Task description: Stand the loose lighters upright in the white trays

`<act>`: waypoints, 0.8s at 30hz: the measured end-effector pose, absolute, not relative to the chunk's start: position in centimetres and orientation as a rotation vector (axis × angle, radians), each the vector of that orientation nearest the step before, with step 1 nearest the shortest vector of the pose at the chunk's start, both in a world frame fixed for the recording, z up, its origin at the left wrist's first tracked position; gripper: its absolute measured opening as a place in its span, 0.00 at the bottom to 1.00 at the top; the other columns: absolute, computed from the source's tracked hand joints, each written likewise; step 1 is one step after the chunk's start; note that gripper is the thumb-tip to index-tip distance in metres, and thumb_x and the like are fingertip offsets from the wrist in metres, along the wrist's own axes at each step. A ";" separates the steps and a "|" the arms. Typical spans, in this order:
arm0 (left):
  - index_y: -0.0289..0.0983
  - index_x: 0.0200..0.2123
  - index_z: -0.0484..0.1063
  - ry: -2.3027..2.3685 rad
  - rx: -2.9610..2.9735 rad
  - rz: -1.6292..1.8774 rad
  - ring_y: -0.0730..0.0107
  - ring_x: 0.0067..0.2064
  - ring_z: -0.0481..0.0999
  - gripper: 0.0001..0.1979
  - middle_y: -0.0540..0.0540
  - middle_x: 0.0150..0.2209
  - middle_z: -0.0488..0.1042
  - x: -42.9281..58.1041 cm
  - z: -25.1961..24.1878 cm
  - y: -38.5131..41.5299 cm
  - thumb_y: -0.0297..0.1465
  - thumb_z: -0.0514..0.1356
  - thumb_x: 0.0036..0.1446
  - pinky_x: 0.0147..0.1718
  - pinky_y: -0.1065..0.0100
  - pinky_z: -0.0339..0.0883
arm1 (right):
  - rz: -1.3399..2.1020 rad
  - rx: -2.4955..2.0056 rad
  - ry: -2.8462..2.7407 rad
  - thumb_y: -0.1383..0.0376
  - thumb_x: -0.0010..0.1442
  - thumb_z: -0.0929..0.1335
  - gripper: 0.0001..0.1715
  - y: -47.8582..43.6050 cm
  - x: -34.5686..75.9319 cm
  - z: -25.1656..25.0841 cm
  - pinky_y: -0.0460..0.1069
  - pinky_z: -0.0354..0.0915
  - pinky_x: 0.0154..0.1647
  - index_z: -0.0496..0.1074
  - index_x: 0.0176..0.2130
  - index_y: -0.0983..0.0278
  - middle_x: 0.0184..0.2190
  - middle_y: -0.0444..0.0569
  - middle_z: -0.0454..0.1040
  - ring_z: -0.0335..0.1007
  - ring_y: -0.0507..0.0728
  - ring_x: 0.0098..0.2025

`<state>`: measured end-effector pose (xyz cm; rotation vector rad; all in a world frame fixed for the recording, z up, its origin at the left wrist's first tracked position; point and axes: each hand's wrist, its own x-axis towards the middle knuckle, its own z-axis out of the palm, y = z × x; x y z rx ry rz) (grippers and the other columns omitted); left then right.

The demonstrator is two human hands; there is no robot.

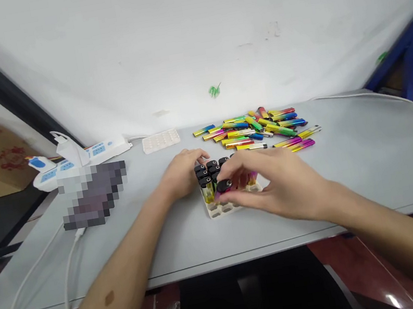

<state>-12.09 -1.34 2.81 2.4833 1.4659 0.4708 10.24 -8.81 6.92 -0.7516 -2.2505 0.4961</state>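
My right hand (274, 180) is closed in a pinch on a lighter (224, 186) with a black top, held tilted over the near side of a white moulded tray (220, 213). Several upright lighters (207, 188) with black tops and shiny coloured bodies fill the tray's back and left cells. Bare cells show along its near edge. My right hand hides much of the tray's right part. At the tray's left back corner lies my left hand (184, 174), fingers loosely curved and apart beside the standing lighters; its thumb is hidden, and I cannot tell whether it touches them.
A loose pile of colourful lighters (253, 128) lies behind the tray to the right. Another white tray (161, 141) rests by the wall. On the left are a power strip (106, 149) with plugs, a blurred-out dark object (96, 194) and white cables (67, 267).
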 end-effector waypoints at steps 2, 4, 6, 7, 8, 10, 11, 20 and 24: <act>0.40 0.47 0.73 1.453 2.485 0.475 0.56 0.50 0.75 0.18 0.46 0.45 0.80 -12.2 2.7 -1.2 0.27 0.59 0.51 0.48 0.60 0.69 | 0.428 -0.712 -2.338 0.63 0.63 0.73 0.08 -8.8 9.4 6.3 0.50 0.71 0.34 0.71 0.43 0.58 0.37 0.46 0.79 0.76 0.55 0.35; 0.40 0.48 0.72 1.447 2.491 0.471 0.55 0.50 0.75 0.18 0.46 0.45 0.80 -12.2 2.6 -1.1 0.28 0.59 0.51 0.48 0.59 0.69 | 0.380 -0.697 -2.373 0.65 0.64 0.71 0.07 -8.7 8.9 5.7 0.50 0.72 0.36 0.71 0.43 0.58 0.39 0.47 0.79 0.77 0.55 0.38; 0.39 0.49 0.72 1.448 2.502 0.457 0.55 0.50 0.74 0.19 0.45 0.45 0.80 -12.3 2.5 -1.0 0.27 0.59 0.52 0.48 0.58 0.69 | 0.356 -0.710 -2.374 0.66 0.64 0.71 0.07 -8.6 8.6 5.1 0.50 0.73 0.37 0.71 0.44 0.59 0.40 0.48 0.78 0.77 0.56 0.39; 0.39 0.49 0.71 1.447 2.507 0.447 0.55 0.51 0.74 0.19 0.45 0.46 0.80 -12.3 2.5 -0.9 0.27 0.59 0.52 0.48 0.58 0.69 | 0.359 -0.726 -2.365 0.65 0.64 0.71 0.08 -8.6 8.6 5.0 0.50 0.73 0.37 0.71 0.44 0.59 0.40 0.48 0.78 0.78 0.56 0.39; 0.39 0.49 0.71 1.449 2.512 0.438 0.55 0.51 0.74 0.18 0.45 0.46 0.80 -12.3 2.4 -0.9 0.26 0.59 0.53 0.48 0.58 0.69 | 0.371 -0.745 -2.356 0.65 0.63 0.71 0.09 -8.6 8.6 4.9 0.50 0.73 0.37 0.70 0.45 0.58 0.39 0.47 0.78 0.78 0.56 0.39; 0.39 0.49 0.71 1.450 2.522 0.428 0.56 0.51 0.74 0.18 0.45 0.46 0.80 -12.3 2.3 -0.8 0.26 0.58 0.53 0.48 0.58 0.68 | 0.405 -0.774 -2.336 0.65 0.63 0.72 0.10 -8.7 8.5 4.8 0.50 0.73 0.37 0.70 0.44 0.58 0.39 0.47 0.78 0.78 0.55 0.37; 0.40 0.48 0.72 1.448 2.525 0.428 0.56 0.50 0.74 0.17 0.46 0.46 0.80 -12.3 2.3 -0.8 0.26 0.58 0.54 0.47 0.59 0.68 | 0.421 -0.778 -2.330 0.65 0.63 0.72 0.10 -8.7 8.5 4.8 0.50 0.73 0.36 0.70 0.44 0.58 0.38 0.46 0.78 0.78 0.55 0.37; 0.39 0.49 0.71 1.443 2.518 0.445 0.57 0.50 0.74 0.19 0.46 0.45 0.79 -12.4 2.4 -1.0 0.26 0.60 0.53 0.47 0.60 0.68 | 0.379 -0.775 -2.310 0.63 0.64 0.71 0.05 -8.7 7.9 4.4 0.48 0.71 0.31 0.72 0.42 0.59 0.34 0.46 0.78 0.76 0.54 0.32; 0.40 0.49 0.71 1.445 2.533 0.431 0.57 0.49 0.74 0.17 0.46 0.45 0.80 -12.4 2.4 -0.9 0.26 0.59 0.54 0.46 0.61 0.68 | 0.175 -0.726 -2.341 0.62 0.68 0.67 0.07 -9.2 8.2 4.7 0.48 0.68 0.29 0.75 0.44 0.61 0.35 0.49 0.79 0.74 0.53 0.30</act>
